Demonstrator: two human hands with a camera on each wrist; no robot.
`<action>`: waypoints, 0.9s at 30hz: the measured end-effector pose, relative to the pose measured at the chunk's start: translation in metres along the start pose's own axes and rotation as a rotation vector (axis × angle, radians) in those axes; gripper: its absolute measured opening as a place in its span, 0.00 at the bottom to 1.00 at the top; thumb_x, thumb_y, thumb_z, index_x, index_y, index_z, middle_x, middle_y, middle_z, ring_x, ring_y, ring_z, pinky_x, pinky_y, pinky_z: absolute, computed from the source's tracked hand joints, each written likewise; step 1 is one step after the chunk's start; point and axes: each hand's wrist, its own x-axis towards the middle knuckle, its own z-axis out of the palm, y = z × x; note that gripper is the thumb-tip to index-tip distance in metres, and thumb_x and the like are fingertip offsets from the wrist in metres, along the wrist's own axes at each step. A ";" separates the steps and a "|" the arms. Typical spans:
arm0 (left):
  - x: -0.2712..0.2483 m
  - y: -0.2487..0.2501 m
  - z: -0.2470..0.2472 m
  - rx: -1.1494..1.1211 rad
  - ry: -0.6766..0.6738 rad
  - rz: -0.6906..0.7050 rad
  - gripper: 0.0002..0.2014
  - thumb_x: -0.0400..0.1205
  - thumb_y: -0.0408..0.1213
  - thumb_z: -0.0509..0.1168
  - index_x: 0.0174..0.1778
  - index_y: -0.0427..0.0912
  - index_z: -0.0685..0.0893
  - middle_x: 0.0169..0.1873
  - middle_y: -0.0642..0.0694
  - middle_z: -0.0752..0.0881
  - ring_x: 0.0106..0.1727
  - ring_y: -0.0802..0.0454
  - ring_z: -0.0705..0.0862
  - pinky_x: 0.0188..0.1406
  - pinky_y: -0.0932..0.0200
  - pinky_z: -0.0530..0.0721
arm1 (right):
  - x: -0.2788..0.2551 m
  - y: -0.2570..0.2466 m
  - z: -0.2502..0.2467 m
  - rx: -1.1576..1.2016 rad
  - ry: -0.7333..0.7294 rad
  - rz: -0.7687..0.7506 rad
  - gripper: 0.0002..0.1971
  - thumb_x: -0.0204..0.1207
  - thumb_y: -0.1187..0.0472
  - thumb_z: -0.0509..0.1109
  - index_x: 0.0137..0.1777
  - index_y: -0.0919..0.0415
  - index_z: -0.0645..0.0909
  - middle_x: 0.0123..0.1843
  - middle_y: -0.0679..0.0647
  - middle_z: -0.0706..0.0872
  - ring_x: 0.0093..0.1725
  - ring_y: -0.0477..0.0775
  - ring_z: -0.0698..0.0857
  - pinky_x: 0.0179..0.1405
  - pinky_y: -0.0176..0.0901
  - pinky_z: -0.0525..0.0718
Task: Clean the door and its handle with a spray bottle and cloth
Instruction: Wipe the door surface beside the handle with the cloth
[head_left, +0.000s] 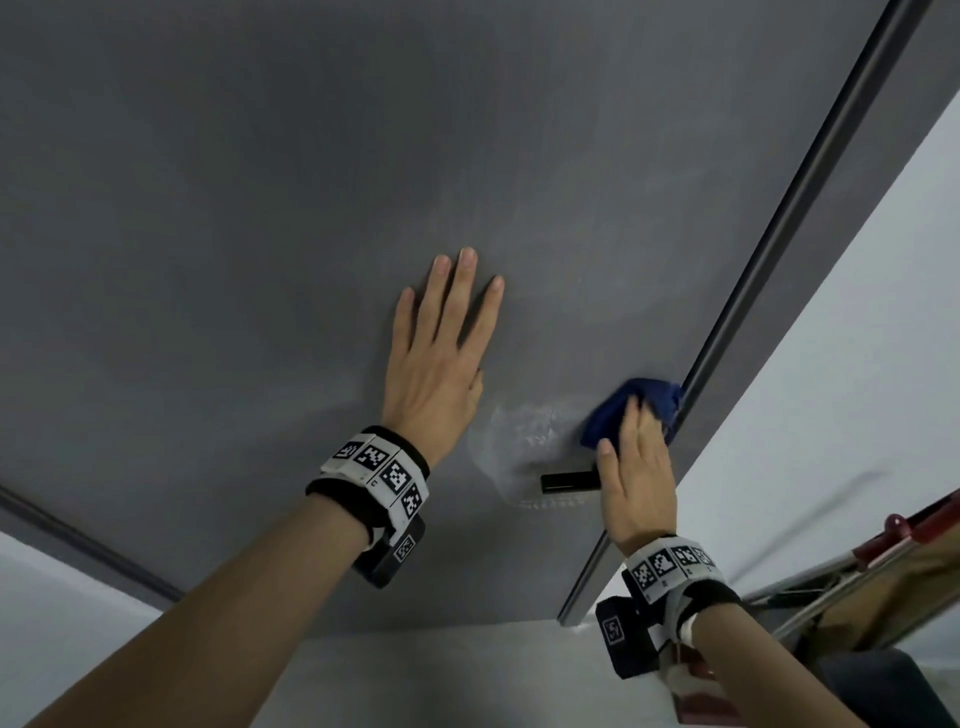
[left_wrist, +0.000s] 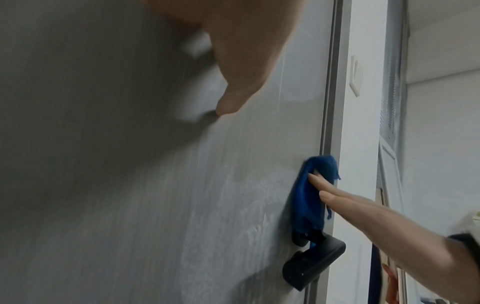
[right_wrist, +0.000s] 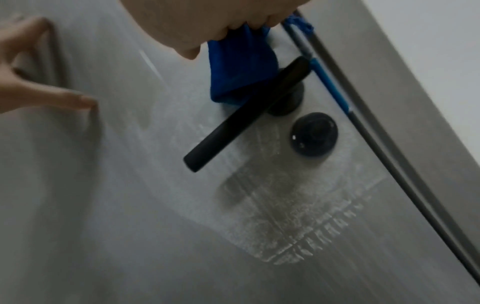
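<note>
The grey door (head_left: 260, 208) fills the head view. My left hand (head_left: 441, 358) lies flat on it with fingers straight and holds nothing. My right hand (head_left: 636, 478) presses a blue cloth (head_left: 623, 410) against the door at its right edge, fingers straight, just above the black lever handle (head_left: 569, 482). In the left wrist view the cloth (left_wrist: 306, 201) hangs down to the handle (left_wrist: 306, 265). The right wrist view shows the cloth (right_wrist: 241, 67) behind the handle (right_wrist: 241, 117), with a round black lock knob (right_wrist: 314, 134) beside it. No spray bottle is in view.
A wet, streaked patch (right_wrist: 298, 216) surrounds the handle. A dark seal strip (head_left: 769, 249) runs along the door's edge, with a white wall (head_left: 831, 338) beyond. A wall switch (left_wrist: 354, 76) sits on that wall. Red and wooden objects (head_left: 904, 545) lean at the lower right.
</note>
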 end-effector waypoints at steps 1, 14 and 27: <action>-0.001 0.001 0.001 -0.007 -0.005 -0.001 0.54 0.72 0.38 0.77 0.88 0.45 0.48 0.87 0.37 0.44 0.88 0.37 0.45 0.85 0.34 0.52 | 0.000 0.004 0.001 0.047 0.014 0.060 0.34 0.86 0.45 0.44 0.87 0.60 0.47 0.89 0.60 0.51 0.87 0.57 0.53 0.85 0.46 0.50; -0.026 0.006 0.024 0.044 -0.085 0.047 0.51 0.74 0.38 0.74 0.88 0.43 0.50 0.88 0.37 0.44 0.88 0.36 0.45 0.84 0.33 0.54 | -0.025 -0.019 0.045 -0.186 -0.190 -0.147 0.35 0.86 0.43 0.42 0.87 0.63 0.46 0.88 0.63 0.55 0.87 0.62 0.54 0.87 0.54 0.49; -0.026 0.015 0.037 0.011 -0.048 0.031 0.50 0.73 0.40 0.75 0.87 0.45 0.52 0.86 0.37 0.43 0.87 0.35 0.44 0.82 0.30 0.54 | 0.010 0.025 -0.005 -0.049 0.006 -0.047 0.33 0.88 0.50 0.50 0.87 0.61 0.43 0.89 0.61 0.46 0.88 0.57 0.47 0.86 0.47 0.48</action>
